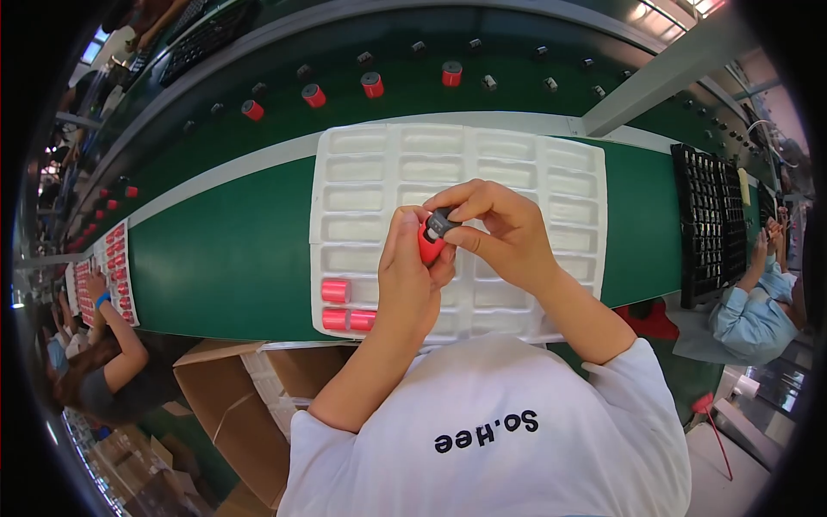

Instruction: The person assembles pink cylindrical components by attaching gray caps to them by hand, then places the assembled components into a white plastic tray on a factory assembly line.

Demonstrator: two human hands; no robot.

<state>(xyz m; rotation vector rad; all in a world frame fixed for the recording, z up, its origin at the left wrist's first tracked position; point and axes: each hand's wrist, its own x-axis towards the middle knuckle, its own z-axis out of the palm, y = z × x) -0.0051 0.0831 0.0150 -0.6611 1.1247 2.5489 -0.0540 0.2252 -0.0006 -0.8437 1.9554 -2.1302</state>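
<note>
Over a white moulded tray (457, 293), my left hand (405, 280) is closed around a small red cylinder (430, 251), holding it tilted. My right hand (508, 233) pinches a dark grey cap-like piece (442, 223) at the cylinder's upper end. A small pale or metallic patch shows between the cap and the red body; I cannot tell how firmly the two are joined. In the tray's near-left corner, one red cylinder (335, 290) lies in a slot, and two more (334, 320) lie end to end in the slot nearest me.
Beyond the tray, a green belt (413, 95) carries spaced red cylinders (372, 84) and small metallic parts (490, 83). A grey post (663, 69) slants at the far right. Black racks (711, 224) stand right, near a co-worker (758, 302). An open cardboard box (220, 414) sits below left; another person (112, 370) works beyond.
</note>
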